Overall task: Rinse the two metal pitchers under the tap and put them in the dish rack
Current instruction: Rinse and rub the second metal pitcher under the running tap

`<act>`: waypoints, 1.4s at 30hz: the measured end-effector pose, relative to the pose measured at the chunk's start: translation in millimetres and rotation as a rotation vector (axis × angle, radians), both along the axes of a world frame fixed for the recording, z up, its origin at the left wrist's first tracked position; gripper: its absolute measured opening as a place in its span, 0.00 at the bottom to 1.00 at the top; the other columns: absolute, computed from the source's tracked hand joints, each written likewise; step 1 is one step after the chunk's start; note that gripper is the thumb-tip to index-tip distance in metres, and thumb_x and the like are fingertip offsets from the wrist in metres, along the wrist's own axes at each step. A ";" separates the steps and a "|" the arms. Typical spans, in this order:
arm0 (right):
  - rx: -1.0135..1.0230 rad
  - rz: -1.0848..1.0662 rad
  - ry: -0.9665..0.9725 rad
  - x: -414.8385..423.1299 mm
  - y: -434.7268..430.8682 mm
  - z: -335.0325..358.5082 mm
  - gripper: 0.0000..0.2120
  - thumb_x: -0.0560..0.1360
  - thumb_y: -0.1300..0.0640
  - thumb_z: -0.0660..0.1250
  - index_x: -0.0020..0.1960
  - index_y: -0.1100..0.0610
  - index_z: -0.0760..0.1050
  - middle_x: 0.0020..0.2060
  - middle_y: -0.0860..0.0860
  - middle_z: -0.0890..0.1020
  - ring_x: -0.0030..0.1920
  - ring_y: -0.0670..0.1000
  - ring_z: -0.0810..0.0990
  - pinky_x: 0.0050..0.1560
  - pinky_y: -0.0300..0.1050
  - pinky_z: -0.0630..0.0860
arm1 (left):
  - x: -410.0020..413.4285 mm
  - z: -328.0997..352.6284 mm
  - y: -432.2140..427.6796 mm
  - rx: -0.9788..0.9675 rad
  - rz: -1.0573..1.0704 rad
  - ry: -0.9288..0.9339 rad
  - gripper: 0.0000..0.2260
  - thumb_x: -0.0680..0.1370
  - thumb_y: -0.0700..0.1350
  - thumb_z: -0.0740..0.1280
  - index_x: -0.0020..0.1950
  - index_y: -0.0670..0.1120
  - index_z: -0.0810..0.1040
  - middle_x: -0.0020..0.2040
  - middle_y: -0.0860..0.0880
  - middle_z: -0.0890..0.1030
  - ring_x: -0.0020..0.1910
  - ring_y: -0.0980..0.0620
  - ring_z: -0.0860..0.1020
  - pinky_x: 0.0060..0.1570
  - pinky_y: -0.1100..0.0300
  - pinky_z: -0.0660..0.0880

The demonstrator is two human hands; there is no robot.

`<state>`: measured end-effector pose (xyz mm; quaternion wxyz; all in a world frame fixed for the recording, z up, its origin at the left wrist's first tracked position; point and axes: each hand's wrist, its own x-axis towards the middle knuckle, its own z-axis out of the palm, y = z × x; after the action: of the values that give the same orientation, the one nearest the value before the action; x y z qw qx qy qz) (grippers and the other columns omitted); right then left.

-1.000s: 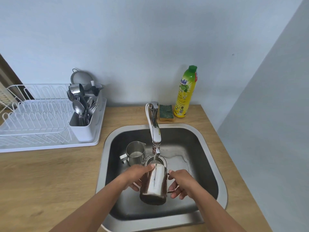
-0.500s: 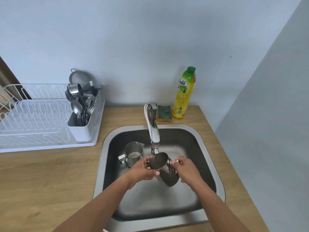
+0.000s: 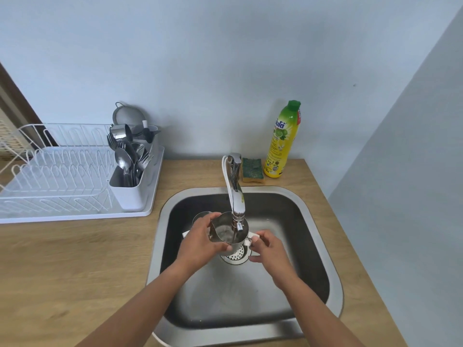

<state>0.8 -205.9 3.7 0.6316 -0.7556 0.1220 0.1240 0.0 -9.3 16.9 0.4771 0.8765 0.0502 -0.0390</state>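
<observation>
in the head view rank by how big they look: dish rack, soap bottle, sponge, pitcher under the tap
1. dish rack
2. soap bottle and pitcher: too close to rank; the pitcher is nearer the camera and partly covered by the left hand
3. sponge

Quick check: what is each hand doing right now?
Left hand: closed around the body of the shiny metal pitcher under the tap.
Right hand: closed on that pitcher's handle side.

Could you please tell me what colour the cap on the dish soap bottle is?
Green, on the yellow dish soap bottle; the head view shows it.
</observation>
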 end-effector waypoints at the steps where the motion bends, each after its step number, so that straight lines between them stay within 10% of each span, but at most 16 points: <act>1: 0.044 0.005 0.016 -0.4 2.9 -1.3 0.06 0.81 0.60 0.61 0.47 0.57 0.76 0.49 0.61 0.81 0.46 0.53 0.80 0.42 0.46 0.83 | -1.6 3.4 3.0 0.038 -0.004 -0.018 0.39 0.62 0.51 0.82 0.70 0.60 0.69 0.64 0.57 0.73 0.61 0.56 0.74 0.62 0.54 0.75; 12: 0.052 0.169 0.153 -8.8 16.5 -3.8 0.09 0.82 0.56 0.58 0.50 0.56 0.76 0.44 0.59 0.83 0.38 0.56 0.83 0.36 0.48 0.82 | -19.7 10.8 21.2 0.241 0.019 0.045 0.38 0.61 0.68 0.76 0.68 0.59 0.71 0.59 0.56 0.77 0.57 0.56 0.78 0.55 0.59 0.76; 22: -0.148 0.241 0.148 -20.4 -31.6 17.4 0.10 0.80 0.50 0.62 0.50 0.54 0.79 0.31 0.53 0.80 0.27 0.54 0.80 0.26 0.41 0.72 | -34.2 -8.9 1.9 -0.075 -0.040 0.291 0.20 0.65 0.62 0.78 0.51 0.56 0.80 0.42 0.54 0.86 0.38 0.59 0.85 0.36 0.64 0.81; 27: -0.301 0.259 0.065 -18.0 -52.1 34.8 0.08 0.79 0.50 0.63 0.49 0.51 0.79 0.34 0.53 0.82 0.31 0.51 0.81 0.29 0.42 0.74 | -25.7 -12.3 -17.5 -0.223 -0.085 0.347 0.24 0.67 0.51 0.80 0.59 0.55 0.74 0.50 0.51 0.85 0.48 0.55 0.84 0.48 0.54 0.82; 32: -0.329 0.234 -0.002 -10.7 -58.6 38.3 0.05 0.78 0.53 0.65 0.46 0.49 0.79 0.41 0.53 0.83 0.38 0.50 0.81 0.35 0.41 0.77 | -11.5 -6.1 -28.4 -0.284 -0.115 0.289 0.25 0.67 0.37 0.80 0.55 0.54 0.72 0.49 0.56 0.82 0.48 0.61 0.82 0.46 0.67 0.79; 42: -0.180 0.126 -0.086 13.6 -28.8 31.6 0.06 0.79 0.58 0.64 0.47 0.49 0.78 0.44 0.52 0.82 0.48 0.53 0.81 0.43 0.45 0.80 | 12.0 3.9 -14.9 -0.133 0.001 0.092 0.36 0.64 0.42 0.81 0.69 0.55 0.71 0.59 0.59 0.77 0.62 0.57 0.74 0.64 0.56 0.70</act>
<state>14.4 -234.8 35.3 0.5567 -0.8200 0.0576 0.1197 12.0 -24.2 20.9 0.5316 0.8401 0.0696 -0.0823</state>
